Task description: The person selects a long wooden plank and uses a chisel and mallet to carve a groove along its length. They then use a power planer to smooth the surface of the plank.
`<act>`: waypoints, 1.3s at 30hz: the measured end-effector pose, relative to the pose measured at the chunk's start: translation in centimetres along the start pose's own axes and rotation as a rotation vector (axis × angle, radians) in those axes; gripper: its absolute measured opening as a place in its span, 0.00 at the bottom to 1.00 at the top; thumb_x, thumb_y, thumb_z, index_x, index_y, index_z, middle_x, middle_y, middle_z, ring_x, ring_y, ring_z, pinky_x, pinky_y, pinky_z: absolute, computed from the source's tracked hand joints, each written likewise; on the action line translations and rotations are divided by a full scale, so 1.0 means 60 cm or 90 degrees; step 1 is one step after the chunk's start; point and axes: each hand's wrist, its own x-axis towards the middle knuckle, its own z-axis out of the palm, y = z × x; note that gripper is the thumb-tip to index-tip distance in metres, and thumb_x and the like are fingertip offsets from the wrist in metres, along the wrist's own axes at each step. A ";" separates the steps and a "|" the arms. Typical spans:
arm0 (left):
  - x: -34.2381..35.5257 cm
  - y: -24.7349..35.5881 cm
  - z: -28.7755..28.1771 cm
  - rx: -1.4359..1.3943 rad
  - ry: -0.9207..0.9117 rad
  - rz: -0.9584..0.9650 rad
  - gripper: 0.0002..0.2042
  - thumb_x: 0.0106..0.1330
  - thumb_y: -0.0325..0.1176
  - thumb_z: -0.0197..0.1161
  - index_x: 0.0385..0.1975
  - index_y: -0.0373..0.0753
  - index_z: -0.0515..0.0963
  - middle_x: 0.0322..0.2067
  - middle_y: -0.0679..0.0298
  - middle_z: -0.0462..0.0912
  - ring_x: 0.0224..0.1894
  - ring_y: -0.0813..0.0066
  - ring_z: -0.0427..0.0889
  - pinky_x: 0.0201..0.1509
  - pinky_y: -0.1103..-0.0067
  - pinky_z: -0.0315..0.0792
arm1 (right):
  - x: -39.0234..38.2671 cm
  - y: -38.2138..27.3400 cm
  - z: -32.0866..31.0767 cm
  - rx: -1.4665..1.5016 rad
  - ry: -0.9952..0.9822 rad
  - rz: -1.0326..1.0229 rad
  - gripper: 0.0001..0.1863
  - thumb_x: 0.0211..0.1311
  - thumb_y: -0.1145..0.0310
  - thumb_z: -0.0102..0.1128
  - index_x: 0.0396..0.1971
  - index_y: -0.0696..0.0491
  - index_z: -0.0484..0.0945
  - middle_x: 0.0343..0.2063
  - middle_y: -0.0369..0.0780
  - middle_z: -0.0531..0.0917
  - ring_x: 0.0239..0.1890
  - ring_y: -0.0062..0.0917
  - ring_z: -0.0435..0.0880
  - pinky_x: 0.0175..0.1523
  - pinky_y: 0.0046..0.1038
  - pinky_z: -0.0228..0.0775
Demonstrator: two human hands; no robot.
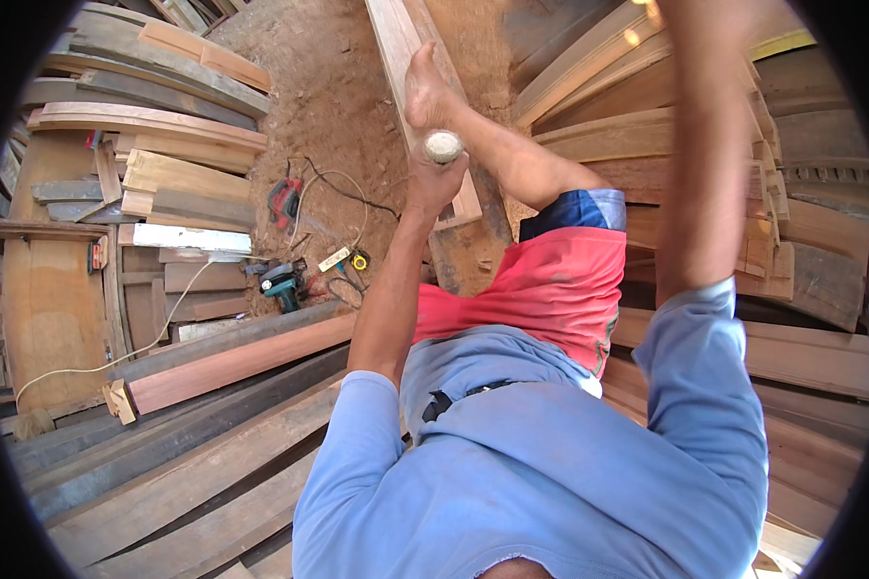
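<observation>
Round-ended tool handle (443, 147) in the left hand (435, 183), pale end up, plank (466, 203) beneath that hand.
Left fist closed around it; right hand out of view past blurred forearm (702, 145), can't tell its grip. Handle looks stiff, fairly light, maybe slick; grasp below pale end.

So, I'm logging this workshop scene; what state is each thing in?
Left hand: closed around the handle.
Handle: pale round end facing the camera.
Right forearm: raised, blurred; hand out of view.
Red power tool: on the ground, unheld.
Teal power tool: on the ground, unheld.
Boards at left: stacked.
</observation>
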 end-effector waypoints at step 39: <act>0.002 0.062 -0.029 0.006 0.068 0.053 0.09 0.61 0.27 0.71 0.30 0.35 0.75 0.24 0.66 0.80 0.29 0.82 0.77 0.36 0.80 0.74 | -0.153 -0.017 -0.032 0.224 -0.157 0.179 0.11 0.62 0.72 0.71 0.40 0.60 0.80 0.26 0.36 0.82 0.25 0.16 0.79 0.32 0.21 0.72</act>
